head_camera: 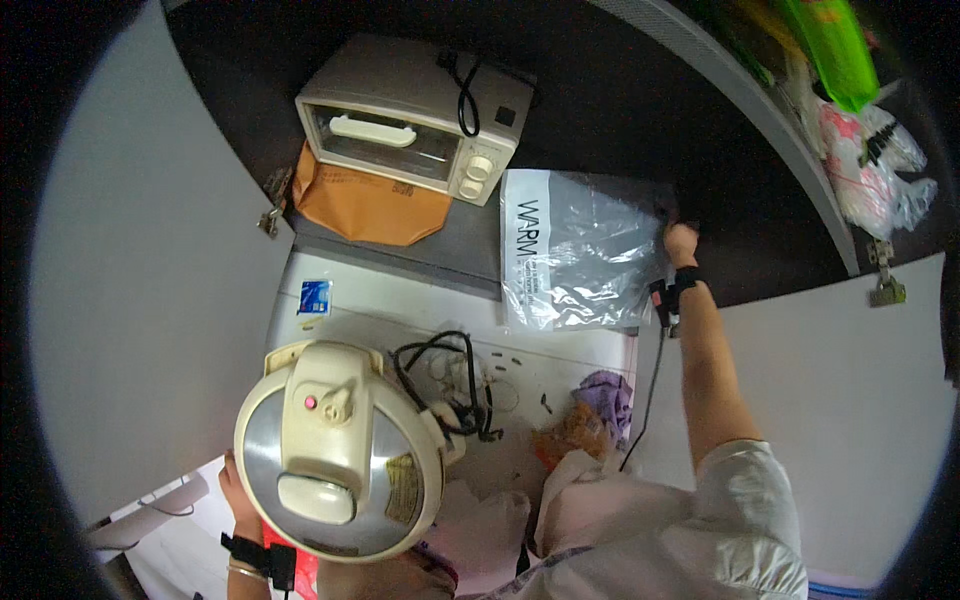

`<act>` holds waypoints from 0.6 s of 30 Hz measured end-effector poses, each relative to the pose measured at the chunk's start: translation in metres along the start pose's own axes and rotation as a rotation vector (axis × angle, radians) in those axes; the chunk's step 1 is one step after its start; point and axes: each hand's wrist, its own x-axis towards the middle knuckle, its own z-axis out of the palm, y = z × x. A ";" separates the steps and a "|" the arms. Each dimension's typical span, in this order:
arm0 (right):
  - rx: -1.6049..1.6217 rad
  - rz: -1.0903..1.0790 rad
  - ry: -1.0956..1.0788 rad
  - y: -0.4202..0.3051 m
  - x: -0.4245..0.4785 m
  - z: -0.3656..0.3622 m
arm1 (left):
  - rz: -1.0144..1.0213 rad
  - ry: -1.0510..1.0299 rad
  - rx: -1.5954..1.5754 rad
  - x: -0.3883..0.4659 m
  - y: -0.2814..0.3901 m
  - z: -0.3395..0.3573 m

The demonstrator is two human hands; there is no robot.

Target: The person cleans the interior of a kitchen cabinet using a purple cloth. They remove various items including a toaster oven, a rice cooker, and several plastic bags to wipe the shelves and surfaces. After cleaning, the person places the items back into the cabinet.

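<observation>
A cream electric pressure cooker (326, 450) with a steel-topped lid looms large before me at the lower left. Against its left side is my left hand (236, 487), partly hidden by the body, with the fingers along the wall. My right arm reaches into the dark cabinet. There my right hand (681, 244) grips the right edge of a flat, clear-and-white printed plastic bag (592, 247), which lies across the shelf's front edge. The right fingertips are hard to make out.
A toaster oven (412, 120) stands on the shelf, an orange-brown bag (367, 202) partly under it. Open cabinet doors (150, 285) flank me. A black power cord (472, 382), a blue packet (316, 297) and a purple cloth-like item (606, 397) lie below. Plastic bags (870, 172) fill the upper right.
</observation>
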 end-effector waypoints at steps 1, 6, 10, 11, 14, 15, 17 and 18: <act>-0.060 0.093 0.078 -0.001 -0.001 0.016 | 0.045 -0.035 0.025 0.001 0.002 -0.004; 0.213 -0.512 0.062 -0.066 -0.083 0.065 | 0.053 -0.108 0.051 0.010 0.033 -0.026; 0.109 -0.317 -0.158 -0.090 -0.090 0.094 | -0.128 -0.262 -0.014 0.007 0.033 -0.037; 0.113 -0.297 -0.155 -0.087 -0.074 0.097 | -0.119 -0.245 -0.034 0.010 0.033 -0.036; 0.132 -0.261 -0.168 -0.091 -0.042 0.100 | -0.129 -0.240 -0.066 0.011 0.034 -0.035; 0.124 -0.248 -0.169 -0.091 -0.037 0.102 | -0.135 -0.242 -0.071 0.012 0.035 -0.036; 0.109 -0.221 -0.170 -0.091 -0.029 0.105 | -0.144 -0.237 -0.082 0.015 0.035 -0.034; 0.104 -0.207 -0.164 -0.093 -0.027 0.106 | -0.144 -0.231 -0.090 0.015 0.036 -0.034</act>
